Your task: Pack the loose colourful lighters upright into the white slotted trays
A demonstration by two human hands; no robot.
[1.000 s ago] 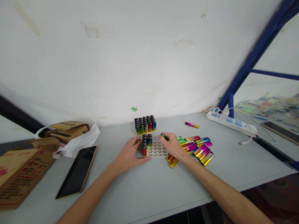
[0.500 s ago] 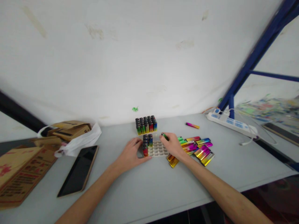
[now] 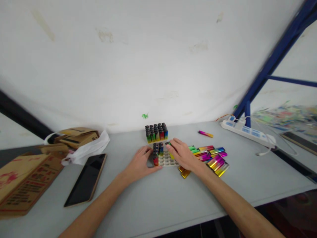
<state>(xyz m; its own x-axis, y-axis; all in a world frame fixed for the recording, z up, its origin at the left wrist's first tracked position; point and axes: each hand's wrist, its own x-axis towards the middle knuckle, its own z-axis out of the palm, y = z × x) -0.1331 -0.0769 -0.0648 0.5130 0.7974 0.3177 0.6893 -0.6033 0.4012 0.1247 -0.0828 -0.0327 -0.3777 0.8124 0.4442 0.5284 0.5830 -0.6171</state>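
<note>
Your right hand [image 3: 184, 155] has its fingers clamped on a green lighter [image 3: 168, 144] over the white tray [image 3: 164, 161]. Your left hand [image 3: 140, 163] rests, fingers apart, against the tray's left edge. Left of the tray, the cardboard box [image 3: 17, 180] bears red print too blurred to read.

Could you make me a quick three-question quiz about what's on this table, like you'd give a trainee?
1. True or false: the right hand holds a lighter over the white tray.
2. Multiple choice: what lies on the table to the left of the left hand? A) a phone B) a power strip C) a pile of loose lighters
3. Fill in: seen from the person, the block of upright lighters stands ____ the tray.

Key: 1 true; 2 A; 3 behind.
</note>
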